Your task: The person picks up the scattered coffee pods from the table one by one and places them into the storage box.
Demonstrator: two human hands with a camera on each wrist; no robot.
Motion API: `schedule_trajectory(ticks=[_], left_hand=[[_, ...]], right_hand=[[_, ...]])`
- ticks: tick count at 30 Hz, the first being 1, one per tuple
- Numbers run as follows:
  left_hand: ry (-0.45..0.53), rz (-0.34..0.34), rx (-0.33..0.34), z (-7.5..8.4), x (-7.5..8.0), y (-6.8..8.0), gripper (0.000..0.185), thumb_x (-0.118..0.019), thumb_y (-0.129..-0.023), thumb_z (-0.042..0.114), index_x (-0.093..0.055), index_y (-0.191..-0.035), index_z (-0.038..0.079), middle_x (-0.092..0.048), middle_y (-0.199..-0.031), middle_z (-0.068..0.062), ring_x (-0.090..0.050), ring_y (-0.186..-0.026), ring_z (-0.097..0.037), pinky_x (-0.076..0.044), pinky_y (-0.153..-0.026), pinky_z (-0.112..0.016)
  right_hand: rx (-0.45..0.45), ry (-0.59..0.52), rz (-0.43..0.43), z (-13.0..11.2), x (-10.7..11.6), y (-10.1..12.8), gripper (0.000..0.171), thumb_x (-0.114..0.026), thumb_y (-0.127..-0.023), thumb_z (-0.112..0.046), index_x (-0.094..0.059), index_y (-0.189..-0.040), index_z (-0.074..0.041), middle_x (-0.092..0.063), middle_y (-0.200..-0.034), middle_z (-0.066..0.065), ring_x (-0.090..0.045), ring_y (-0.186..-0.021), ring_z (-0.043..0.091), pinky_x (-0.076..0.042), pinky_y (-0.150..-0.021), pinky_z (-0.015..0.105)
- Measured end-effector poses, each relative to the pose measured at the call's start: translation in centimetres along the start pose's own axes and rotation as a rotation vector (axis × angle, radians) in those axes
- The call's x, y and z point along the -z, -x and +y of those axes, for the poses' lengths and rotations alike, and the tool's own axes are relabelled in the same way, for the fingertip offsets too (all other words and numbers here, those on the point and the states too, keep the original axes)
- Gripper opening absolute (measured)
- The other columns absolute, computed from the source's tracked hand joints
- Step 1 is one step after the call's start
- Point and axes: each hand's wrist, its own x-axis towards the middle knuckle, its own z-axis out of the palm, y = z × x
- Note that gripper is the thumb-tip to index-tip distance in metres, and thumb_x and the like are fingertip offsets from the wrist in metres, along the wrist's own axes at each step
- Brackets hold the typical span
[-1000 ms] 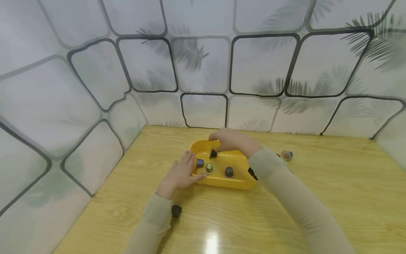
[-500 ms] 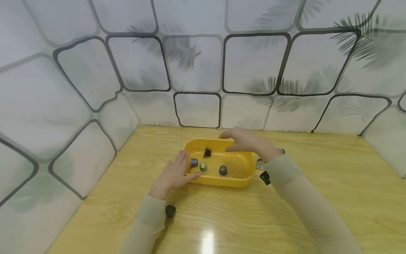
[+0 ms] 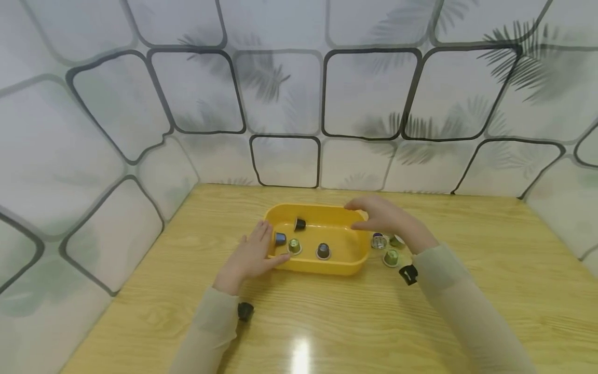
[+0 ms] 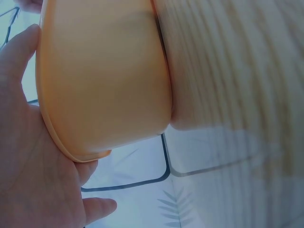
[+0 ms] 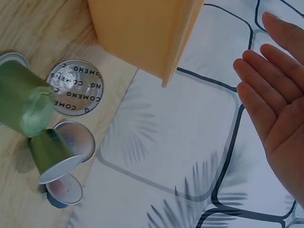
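A yellow plastic tub (image 3: pixel 313 266) sits on the wooden table and holds several coffee capsules: a black one (image 3: pixel 299 224), a blue one (image 3: pixel 280 238), a green one (image 3: pixel 294 245) and a dark one (image 3: pixel 323 251). My left hand (image 3: pixel 250 255) rests flat against the tub's left end (image 4: pixel 102 80), fingers straight. My right hand (image 3: pixel 385 219) hovers open at the tub's right rim, fingers straight and holding nothing (image 5: pixel 273 90). Just under it lie loose capsules on the table: a silver one (image 3: pixel 378 240) and green ones (image 3: pixel 391 256) (image 5: pixel 50 152).
The wooden table (image 3: pixel 490 291) is enclosed by white panels with black outlines and leaf prints (image 3: pixel 285 104). A foil lid printed COMENG (image 5: pixel 76 88) faces the right wrist camera. Bare wood spreads in front and to the right.
My right hand left the black capsule inside the tub and moved right to the tub's right rim. Loose capsules beside the tub came into view. The left hand stayed put.
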Motion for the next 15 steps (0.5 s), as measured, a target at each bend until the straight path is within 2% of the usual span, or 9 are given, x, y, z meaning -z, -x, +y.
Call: schedule_trajectory(ticks=[9, 15], left_hand=[[0.003, -0.018, 0.015, 0.0, 0.1, 0.1, 0.092, -0.037, -0.082, 0.065, -0.013, -0.140, -0.003, -0.006, -0.146, -0.015, 0.001, -0.133, -0.024, -0.011, -0.101, -0.053], [-0.001, -0.015, 0.012, 0.0, 0.1, 0.1, 0.092, -0.037, -0.082, 0.065, -0.013, -0.139, -0.003, -0.006, -0.145, -0.015, 0.001, -0.133, -0.024, -0.011, -0.101, -0.053]], right_hand=[[0.030, 0.020, 0.053, 0.9, -0.7, 1.1, 0.045, -0.066, -0.080, -0.017, -0.054, -0.119, 0.001, -0.054, -0.118, 0.016, -0.050, -0.107, 0.031, -0.039, -0.089, 0.045], [0.032, -0.024, 0.094, 1.3, -1.0, 1.9, 0.044, -0.067, -0.079, -0.016, -0.055, -0.117, 0.003, -0.055, -0.116, 0.016, -0.051, -0.105, 0.032, -0.040, -0.087, 0.045]])
